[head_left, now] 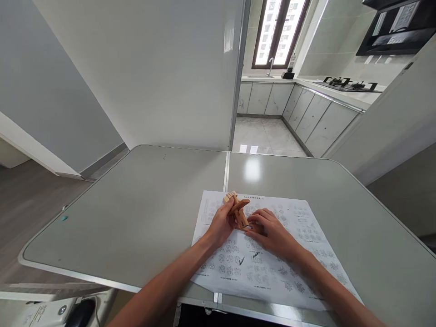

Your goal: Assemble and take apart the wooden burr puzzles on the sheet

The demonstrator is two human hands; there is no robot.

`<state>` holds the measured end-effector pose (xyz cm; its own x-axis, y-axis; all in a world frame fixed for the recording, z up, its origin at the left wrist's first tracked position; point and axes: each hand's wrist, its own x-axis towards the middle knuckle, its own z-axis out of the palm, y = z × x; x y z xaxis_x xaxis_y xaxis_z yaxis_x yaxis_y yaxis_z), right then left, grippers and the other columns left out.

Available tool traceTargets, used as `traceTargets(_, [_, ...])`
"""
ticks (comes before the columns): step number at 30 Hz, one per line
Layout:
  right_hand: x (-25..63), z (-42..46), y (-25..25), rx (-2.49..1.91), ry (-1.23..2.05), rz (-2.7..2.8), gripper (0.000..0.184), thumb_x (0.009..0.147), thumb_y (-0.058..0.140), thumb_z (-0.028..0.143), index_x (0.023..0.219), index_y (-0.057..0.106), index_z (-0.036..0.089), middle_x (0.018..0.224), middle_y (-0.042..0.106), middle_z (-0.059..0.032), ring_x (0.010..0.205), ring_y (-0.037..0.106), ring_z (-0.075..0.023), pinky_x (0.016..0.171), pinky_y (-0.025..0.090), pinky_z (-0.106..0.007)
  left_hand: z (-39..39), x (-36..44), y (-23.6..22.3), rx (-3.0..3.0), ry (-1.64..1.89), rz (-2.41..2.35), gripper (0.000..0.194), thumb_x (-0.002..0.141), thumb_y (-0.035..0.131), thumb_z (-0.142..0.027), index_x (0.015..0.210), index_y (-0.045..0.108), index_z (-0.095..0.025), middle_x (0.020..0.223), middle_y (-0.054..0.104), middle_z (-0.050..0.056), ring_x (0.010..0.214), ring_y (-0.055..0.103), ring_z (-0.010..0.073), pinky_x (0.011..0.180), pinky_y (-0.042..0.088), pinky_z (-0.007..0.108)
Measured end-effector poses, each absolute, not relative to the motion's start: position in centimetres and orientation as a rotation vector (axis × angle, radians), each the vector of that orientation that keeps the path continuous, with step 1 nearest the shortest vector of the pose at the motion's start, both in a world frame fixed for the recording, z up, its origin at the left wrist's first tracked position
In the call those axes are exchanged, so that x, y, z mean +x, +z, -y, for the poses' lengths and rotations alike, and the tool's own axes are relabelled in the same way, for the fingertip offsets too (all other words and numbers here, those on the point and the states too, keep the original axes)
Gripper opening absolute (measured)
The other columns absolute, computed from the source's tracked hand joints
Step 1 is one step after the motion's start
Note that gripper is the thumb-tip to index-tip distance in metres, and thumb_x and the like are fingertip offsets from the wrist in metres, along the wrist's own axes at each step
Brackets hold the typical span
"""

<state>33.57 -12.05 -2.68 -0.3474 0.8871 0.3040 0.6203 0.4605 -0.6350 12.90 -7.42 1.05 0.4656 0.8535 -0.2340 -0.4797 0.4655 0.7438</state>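
My left hand (222, 222) is closed around several notched wooden puzzle pieces (242, 219) that cross one another at angles. One flat piece sticks out toward the upper right, and a block with a dark mark points down toward my right hand. My right hand (267, 228) has its fingers curled in, the fingertips at the lower end of these pieces; what lies inside the fingers is partly hidden. Just beyond my left fingers are pale wooden pieces (230, 196). Under both hands lies a large printed sheet (272, 272) with small diagrams and a few handwritten ticks.
The grey-green folding table (153, 218) has a metal seam down its middle. A small teal bit (64, 218) lies near its left edge. A white appliance (51, 313) stands at lower left. Beyond the table are a white panel (177, 77) and a kitchen with a gas stove (350, 85).
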Motion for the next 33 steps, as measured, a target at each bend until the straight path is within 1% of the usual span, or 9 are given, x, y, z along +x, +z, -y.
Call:
traceTargets(3, [33.5, 12.0, -2.3, -1.245, 0.578, 2.099, 0.016, 0.097, 0.072, 0.033, 0.109, 0.066, 0.025, 0.108, 0.069, -0.0095, 0.103, 0.061, -0.0298, 0.093, 0.05, -0.05, 7.3, 12.9, 0.9, 0.66, 0.9, -0.657, 0.048, 0.089, 0.073, -0.063, 0.103, 0.076, -0.017, 0.08, 0.067, 0.002, 0.07, 0.058, 0.0138, 0.067, 0.052, 0.027])
traceTargets(6, [33.2, 12.0, -1.8, -1.219, 0.613, 2.112, 0.009, 0.102, 0.065, 0.033, 0.099, 0.064, 0.025, 0.096, 0.069, -0.0067, 0.095, 0.061, -0.0271, 0.092, 0.048, -0.048, 7.3, 12.8, 1.1, 0.657, 0.912, -0.686, 0.047, 0.09, 0.074, -0.062, 0.102, 0.077, -0.016, 0.077, 0.066, 0.001, 0.061, 0.051, 0.0103, 0.058, 0.045, 0.023])
traceTargets(11, [33.1, 12.0, -1.5, -1.307, 0.726, 1.894, 0.024, 0.107, 0.053, 0.043, 0.094, 0.062, 0.024, 0.093, 0.068, -0.0058, 0.085, 0.06, -0.0241, 0.081, 0.048, -0.04, 7.3, 12.5, 1.8, 0.646, 0.873, -0.681, 0.049, 0.088, 0.075, -0.062, 0.094, 0.074, -0.014, 0.075, 0.061, 0.0, 0.048, 0.034, 0.0047, 0.043, 0.03, 0.02])
traceTargets(15, [33.4, 11.7, -1.1, -1.367, 0.92, 1.554, 0.037, 0.104, 0.055, 0.058, 0.094, 0.061, 0.023, 0.067, 0.054, 0.0024, 0.061, 0.046, -0.0175, 0.061, 0.039, -0.032, 7.3, 12.5, 2.1, 0.658, 0.884, -0.692, 0.05, 0.087, 0.076, -0.062, 0.096, 0.071, -0.013, 0.079, 0.062, 0.001, 0.047, 0.031, 0.0028, 0.04, 0.023, 0.018])
traceTargets(17, [33.7, 11.6, -0.6, -1.301, 1.087, 1.363, 0.041, 0.102, 0.057, 0.063, 0.095, 0.061, 0.023, 0.063, 0.047, 0.0049, 0.057, 0.04, -0.0151, 0.057, 0.035, -0.03, 7.4, 12.5, 2.1, 0.678, 0.89, -0.717, 0.052, 0.086, 0.075, -0.064, 0.093, 0.069, -0.014, 0.076, 0.061, 0.0, 0.047, 0.032, 0.0031, 0.04, 0.023, 0.018])
traceTargets(19, [33.9, 11.6, -0.1, -1.172, 1.277, 1.156, 0.043, 0.1, 0.059, 0.064, 0.093, 0.06, 0.022, 0.067, 0.046, 0.005, 0.056, 0.037, -0.0124, 0.055, 0.033, -0.029, 7.5, 12.6, 2.0, 0.722, 0.877, -0.749, 0.054, 0.084, 0.075, -0.068, 0.088, 0.067, -0.014, 0.068, 0.057, -0.002, 0.048, 0.034, 0.0044, 0.041, 0.025, 0.018])
traceTargets(23, [34.1, 11.9, 0.6, -0.909, 1.553, 0.888, 0.036, 0.097, 0.069, 0.058, 0.099, 0.061, 0.023, 0.075, 0.046, 0.0041, 0.054, 0.034, -0.0087, 0.053, 0.03, -0.027, 7.9, 13.0, 2.1, 0.839, 0.837, -0.802, 0.057, 0.082, 0.075, -0.072, 0.086, 0.063, -0.016, 0.058, 0.049, -0.006, 0.047, 0.037, 0.0067, 0.043, 0.029, 0.021])
traceTargets(27, [33.9, 12.2, 0.6, -0.772, 1.688, 0.906, 0.033, 0.098, 0.071, 0.054, 0.11, 0.064, 0.024, 0.067, 0.041, 0.0063, 0.051, 0.027, -0.0082, 0.05, 0.023, -0.027, 8.2, 13.3, 1.8, 0.926, 0.799, -0.806, 0.061, 0.081, 0.071, -0.076, 0.092, 0.062, -0.017, 0.061, 0.052, -0.006, 0.045, 0.039, 0.007, 0.045, 0.032, 0.022])
traceTargets(33, [33.5, 12.2, -0.1, -0.737, 1.728, 1.011, 0.038, 0.1, 0.068, 0.055, 0.117, 0.062, 0.022, 0.062, 0.041, 0.0085, 0.05, 0.025, -0.0075, 0.049, 0.019, -0.025, 8.2, 13.4, 1.1, 0.948, 0.773, -0.767, 0.059, 0.082, 0.072, -0.074, 0.091, 0.062, -0.017, 0.067, 0.053, -0.005, 0.048, 0.042, 0.0068, 0.047, 0.036, 0.023])
